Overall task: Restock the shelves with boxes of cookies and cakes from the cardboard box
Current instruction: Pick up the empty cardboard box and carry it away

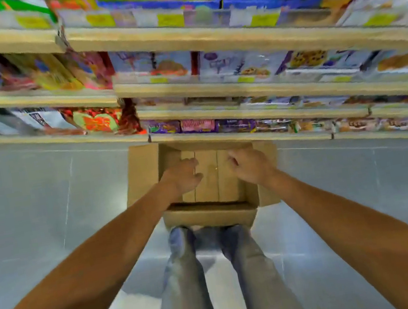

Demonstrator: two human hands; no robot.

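Note:
An open cardboard box (145,173) stands on the floor at the foot of the shelves, its flaps folded outward. Inside it I see only brown cardboard panels with vertical seams. Both my arms reach down into it. My left hand (183,177) hovers over the left half of the box interior, fingers loosely bent and thumb out, with nothing visible in it. My right hand (250,164) is over the right half, fingers curled downward, also with nothing visible in it. Colourful boxes of cookies and cakes (155,67) fill the shelves above.
Beige shelf edges (206,38) with yellow price tags run across the view in several tiers. Purple packets (198,124) line the lowest shelf just behind the box. Grey tiled floor (46,204) lies on both sides. My legs and shoes (181,239) stand right before the box.

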